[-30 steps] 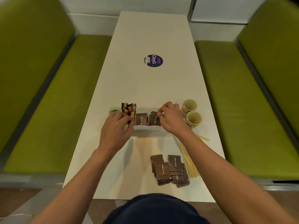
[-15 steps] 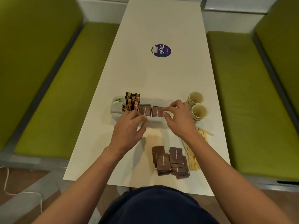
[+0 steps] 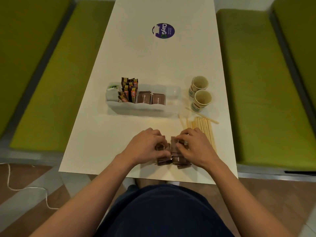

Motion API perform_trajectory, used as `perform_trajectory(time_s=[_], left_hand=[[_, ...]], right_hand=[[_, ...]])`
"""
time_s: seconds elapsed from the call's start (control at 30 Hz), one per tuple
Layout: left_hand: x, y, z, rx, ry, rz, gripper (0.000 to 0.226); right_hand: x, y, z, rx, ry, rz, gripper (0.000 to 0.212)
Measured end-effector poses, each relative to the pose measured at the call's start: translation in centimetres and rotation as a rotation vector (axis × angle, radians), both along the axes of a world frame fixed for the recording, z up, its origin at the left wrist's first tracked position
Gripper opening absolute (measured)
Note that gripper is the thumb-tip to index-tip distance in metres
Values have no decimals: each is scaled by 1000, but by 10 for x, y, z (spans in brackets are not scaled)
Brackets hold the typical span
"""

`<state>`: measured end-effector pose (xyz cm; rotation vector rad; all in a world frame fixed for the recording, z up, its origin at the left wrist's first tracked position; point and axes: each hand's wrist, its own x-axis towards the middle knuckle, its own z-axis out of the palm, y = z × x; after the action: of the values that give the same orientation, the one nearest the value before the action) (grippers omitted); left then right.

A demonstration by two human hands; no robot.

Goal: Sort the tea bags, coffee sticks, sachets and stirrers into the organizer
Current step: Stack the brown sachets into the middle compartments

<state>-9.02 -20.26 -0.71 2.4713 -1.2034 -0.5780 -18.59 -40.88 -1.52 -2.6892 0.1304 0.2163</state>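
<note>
Shows a long white table [image 3: 162,65] running from near to far down the middle, narrowing with distance, with a round purple sticker [image 3: 163,30] toward its far end. Flanked on both sides by olive-green upholstered benches: left seat cushion [image 3: 56,82] with its backrest [image 3: 18,40] rising at the far left, right seat cushion [image 3: 253,82] with its backrest [image 3: 302,40] likewise (a dark gap between each seat and back). Grey bench bases along the near edges. Brown wood-look floor [image 3: 290,194] below, with a thin white cord [image 3: 8,175] trailing across it at near left. Strip of pale wall [image 3: 242,3] at far right. Soft, even light, faint shadows on the tabletop.
</note>
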Motion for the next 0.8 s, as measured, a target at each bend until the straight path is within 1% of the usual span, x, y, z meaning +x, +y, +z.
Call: perform_trajectory(time_s=[0.1, 0.17, 0.23, 0.33, 0.47, 0.63, 0.73, 0.8], left_hand=[[-3, 0, -3, 65, -11, -60, 62], [-3, -1, -3, 74, -22, -83, 64], [-2, -2, -2, 77, -28, -94, 62], [0, -3, 1, 71, -12, -79, 55], [1, -1, 5, 41, -3, -57, 42], [6, 1, 6, 30, -29, -44, 37], [11, 2, 9, 19, -61, -3, 32], [15, 3, 14, -10, -92, 75, 27]], right_hand=[[-10, -5, -1, -48, 64, 62, 45], [-13, -6, -2, -77, 101, 94, 52], [-13, -6, -2, -98, 109, 104, 53], [-10, -5, -1, -119, 98, 96, 50], [-11, -5, 1, -100, 56, 93, 36], [-10, -3, 0, -87, -20, 55, 28], [-5, -1, 3, -35, -93, -1, 24], [-1, 1, 8, 32, -149, -54, 22]])
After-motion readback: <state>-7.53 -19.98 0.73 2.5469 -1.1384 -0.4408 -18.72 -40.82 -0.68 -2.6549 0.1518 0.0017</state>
